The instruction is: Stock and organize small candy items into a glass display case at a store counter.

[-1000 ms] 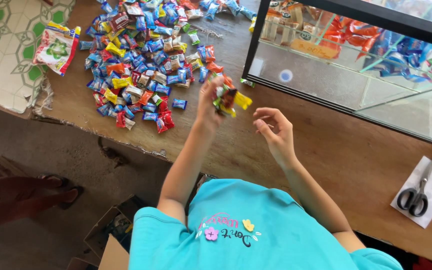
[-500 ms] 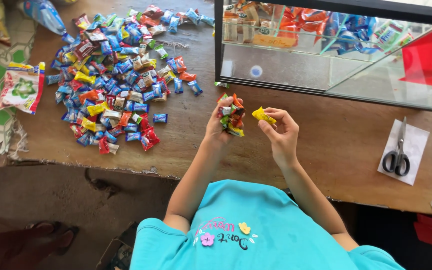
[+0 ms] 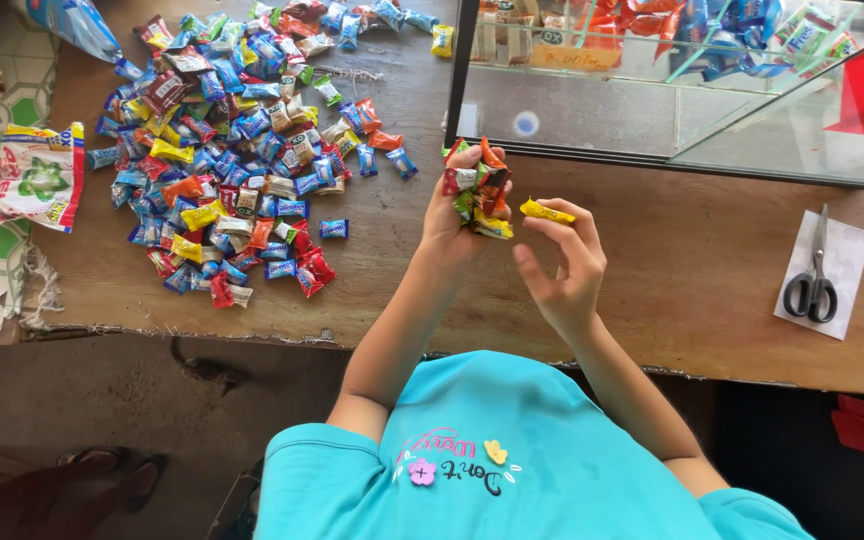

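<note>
Above the bench's near edge, the right hand pinches a yellow wrapped candy at its fingertips, just beside the left hand, which is closed around a bunch of mixed candies. Scissors lie on a white paper towards the right edge. Farther off, a candy pile covers the left part, and a glass case stands along the far edge.
</note>
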